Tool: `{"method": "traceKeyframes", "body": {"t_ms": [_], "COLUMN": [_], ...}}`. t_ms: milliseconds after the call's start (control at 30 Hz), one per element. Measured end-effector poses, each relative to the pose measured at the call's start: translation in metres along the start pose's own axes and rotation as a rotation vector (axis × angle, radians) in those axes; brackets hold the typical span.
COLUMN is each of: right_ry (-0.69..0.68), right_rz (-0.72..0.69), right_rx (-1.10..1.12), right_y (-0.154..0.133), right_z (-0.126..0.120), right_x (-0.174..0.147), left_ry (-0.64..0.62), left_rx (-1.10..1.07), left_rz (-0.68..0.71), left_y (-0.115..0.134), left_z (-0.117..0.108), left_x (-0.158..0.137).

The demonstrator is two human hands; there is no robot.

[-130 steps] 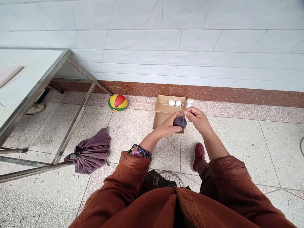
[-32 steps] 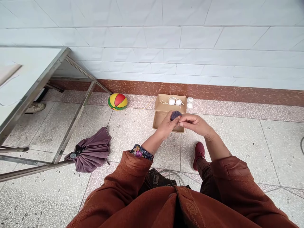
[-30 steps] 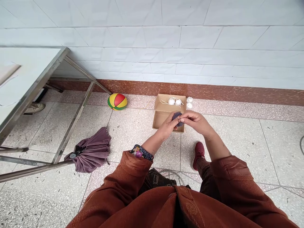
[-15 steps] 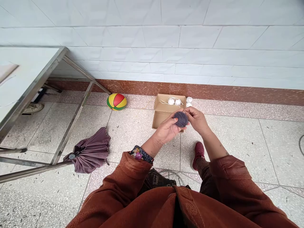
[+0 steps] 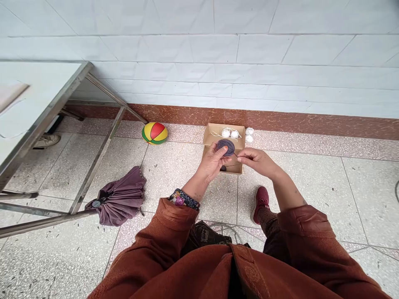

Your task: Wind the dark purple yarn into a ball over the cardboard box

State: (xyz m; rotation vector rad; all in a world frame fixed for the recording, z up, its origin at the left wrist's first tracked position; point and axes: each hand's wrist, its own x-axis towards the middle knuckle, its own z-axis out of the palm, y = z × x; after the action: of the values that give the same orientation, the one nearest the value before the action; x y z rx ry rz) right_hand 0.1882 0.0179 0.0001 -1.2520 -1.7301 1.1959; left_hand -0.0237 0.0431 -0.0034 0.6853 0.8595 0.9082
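A dark purple-grey ball of yarn [image 5: 226,147] is held in my left hand [image 5: 210,164], with the thumb across its front. Just to its right, my right hand [image 5: 258,161] pinches a dark strand that runs from the ball. Below both hands stands an open cardboard box [image 5: 208,129] on the floor, partly covered by my left hand. White yarn balls [image 5: 225,133] with loose strands lie in its far part. A small dark round thing [image 5: 223,168] shows in the near part, mostly hidden. More white balls [image 5: 249,131] sit beside the box, against the wall.
A red, yellow and green ball [image 5: 155,133] rests by the wall. To the left, a metal-framed table [image 5: 67,89] has a folded purple umbrella [image 5: 121,199] at its lower bar. Another person's shoe [image 5: 46,141] shows under the table. My red shoe [image 5: 261,203] is on the floor.
My left hand has moved slightly left and up with the yarn ball. My right hand has drawn away from it, and a dark strand now shows between them.
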Motion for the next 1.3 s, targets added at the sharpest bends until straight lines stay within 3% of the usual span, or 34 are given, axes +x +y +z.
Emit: {"method": "traceKeyframes", "body": {"t_ms": [133, 267, 367, 533, 633, 767, 933, 1067, 1167, 1300], "right_ry": [-0.041, 0.050, 0.135, 0.220, 0.183, 0.180, 0.144, 0.033, 0.096, 0.209], "right_rz": [-0.112, -0.151, -0.152, -0.049, -0.026, -0.049, -0.122, -0.190, -0.196, -0.207], "right_rx": [-0.015, -0.047, -0.036, 0.004, -0.065, -0.158, -0.191, -0.127, -0.088, -0.101], "right_y": [-0.006, -0.007, -0.003, 0.007, 0.010, 0.015, 0.015, 0.002, -0.008, -0.008], "right_z": [-0.001, -0.002, -0.002, 0.003, 0.006, 0.008, 0.008, 0.008, 0.006, 0.001], "right_x": [-0.003, -0.003, 0.000, 0.005, 0.006, 0.005, 0.003, -0.001, -0.003, -0.002], "left_ry": [-0.008, -0.133, -0.298, -0.514, -0.438, -0.188, 0.026, 0.159, 0.132, -0.094], "left_rx": [0.284, 0.485, 0.424, 0.065, -0.109, -0.177, -0.160, 0.046, 0.309, 0.482], "left_rz": [-0.022, -0.060, -0.134, -0.233, -0.161, -0.035, -0.023, 0.097, 0.151, 0.102], "left_y": [-0.002, -0.005, -0.003, 0.006, 0.008, 0.008, 0.008, 0.004, -0.002, -0.008], "left_z": [0.000, 0.001, 0.001, 0.001, 0.000, -0.004, -0.009, -0.008, -0.004, 0.003], "left_x": [-0.001, -0.005, -0.010, -0.016, -0.014, -0.005, 0.004, 0.007, 0.007, 0.000]}}
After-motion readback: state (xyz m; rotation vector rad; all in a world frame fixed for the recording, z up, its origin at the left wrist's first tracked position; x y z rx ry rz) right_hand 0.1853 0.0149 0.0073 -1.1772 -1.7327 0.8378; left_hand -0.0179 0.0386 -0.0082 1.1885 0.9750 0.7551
